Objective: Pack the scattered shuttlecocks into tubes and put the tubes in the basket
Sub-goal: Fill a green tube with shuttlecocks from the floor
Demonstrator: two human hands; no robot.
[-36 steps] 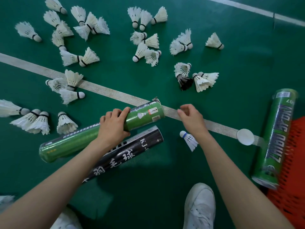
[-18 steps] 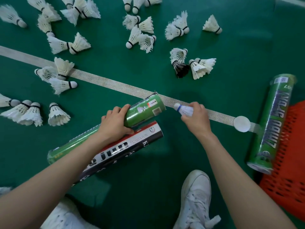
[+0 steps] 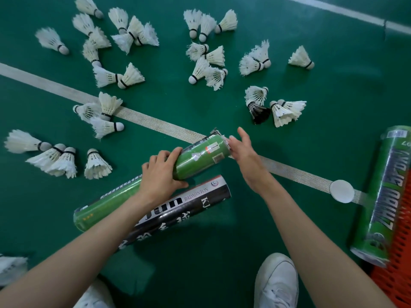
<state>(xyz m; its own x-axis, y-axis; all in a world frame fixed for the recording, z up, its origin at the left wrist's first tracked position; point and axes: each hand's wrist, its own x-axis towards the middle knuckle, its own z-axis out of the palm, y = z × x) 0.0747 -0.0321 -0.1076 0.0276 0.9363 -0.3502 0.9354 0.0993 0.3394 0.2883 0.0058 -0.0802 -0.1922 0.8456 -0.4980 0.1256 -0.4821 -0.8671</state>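
On the green court floor close before the person, the left hand [image 3: 160, 172] is wrapped round the green tube [image 3: 200, 161] a little below its open end, holding it just beside the black tube [image 3: 178, 210]. The right hand [image 3: 244, 152] sits at the mouth with fingers nearly straight, pressing on a shuttlecock [image 3: 226, 143] that is mostly inside, with only the edge of its white skirt showing.

To do this well, the push should run gently along the tube's axis so the feathers fold in uncrushed, with the left hand bracing the tube against sliding back.

Both forearms reach forward, the right wrist turned inward toward the mouth. Many loose shuttlecocks [image 3: 300, 57] lie scattered beyond. The orange basket [image 3: 400, 274] is at the right edge, with a second green tube [image 3: 387, 196] against it.
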